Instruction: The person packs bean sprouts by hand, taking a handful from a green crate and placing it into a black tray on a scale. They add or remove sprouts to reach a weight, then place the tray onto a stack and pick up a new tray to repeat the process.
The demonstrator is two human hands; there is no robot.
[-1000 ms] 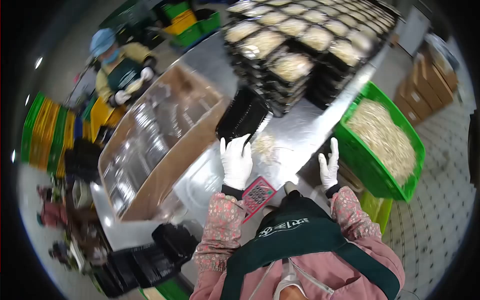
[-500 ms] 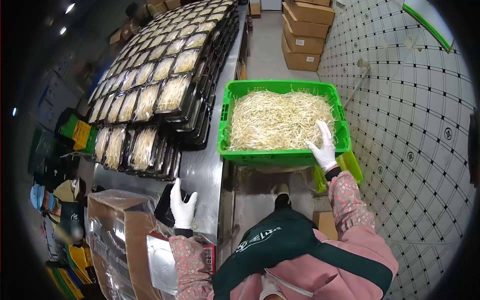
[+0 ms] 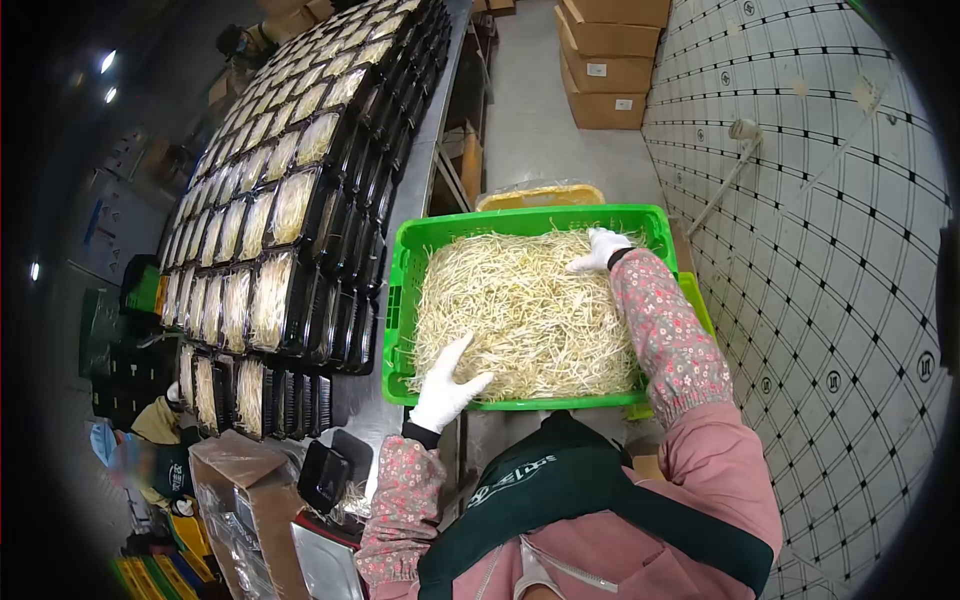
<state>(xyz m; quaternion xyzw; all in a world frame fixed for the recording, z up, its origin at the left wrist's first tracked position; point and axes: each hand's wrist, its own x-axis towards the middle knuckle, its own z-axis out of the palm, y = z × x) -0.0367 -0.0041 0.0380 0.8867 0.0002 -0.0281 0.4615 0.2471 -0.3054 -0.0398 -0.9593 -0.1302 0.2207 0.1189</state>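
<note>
A green plastic crate [image 3: 520,404] full of pale bean sprouts [image 3: 525,315] stands before me. My left hand [image 3: 446,388], in a white glove, is over the crate's near left edge. Its thumb and fingers are spread at the sprouts, holding nothing I can see. Toward the far right of the crate, my gloved right hand [image 3: 602,249] rests on the sprouts with its thumb apart from the fingers. Its fingertips are partly hard to make out.
Black trays packed with sprouts [image 3: 290,205] are stacked high on a metal table [image 3: 424,150] at left. Nearer are a black tray [image 3: 323,478], a scale [image 3: 328,560] and an opened carton [image 3: 255,500]. Brown boxes [image 3: 612,75] stand by the tiled wall. Other people [image 3: 160,460] are at left.
My left hand has moved from beside the metal table to the crate's near left edge. My right hand has shifted from the near right side toward the far right. The view has shifted too.
</note>
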